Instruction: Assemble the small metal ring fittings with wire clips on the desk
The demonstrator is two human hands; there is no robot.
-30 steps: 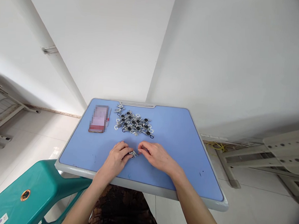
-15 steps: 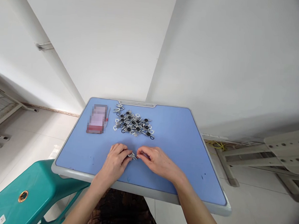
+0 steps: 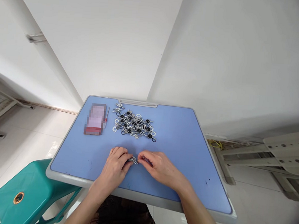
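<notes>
My left hand [image 3: 118, 164] pinches a small silvery metal part with thin prongs [image 3: 134, 160] between thumb and fingers, just above the front of the blue table [image 3: 185, 142]. The prongs point right, toward my right hand [image 3: 156, 164]. That hand's thumb and fingertips are pressed together at the prong ends; whatever lies between them is too small to make out. Beyond both hands lies a heap of small metal parts with black round pieces [image 3: 135, 124]. A few separate metal pieces [image 3: 118, 107] sit at its upper left.
A blurred flat rectangular object with a red lower band [image 3: 95, 119] lies on the table's left, beside a thin red-and-clear tool [image 3: 106, 117]. A green stool [image 3: 18, 191] stands at the lower left. Metal-framed furniture [image 3: 276, 162] is at the right, near a yellow cord [image 3: 215, 144].
The view has shifted slightly. Both hands keep their pinching poses close together, and the metal part in my left hand is turned a little, its prongs now angled more downward to the right.
</notes>
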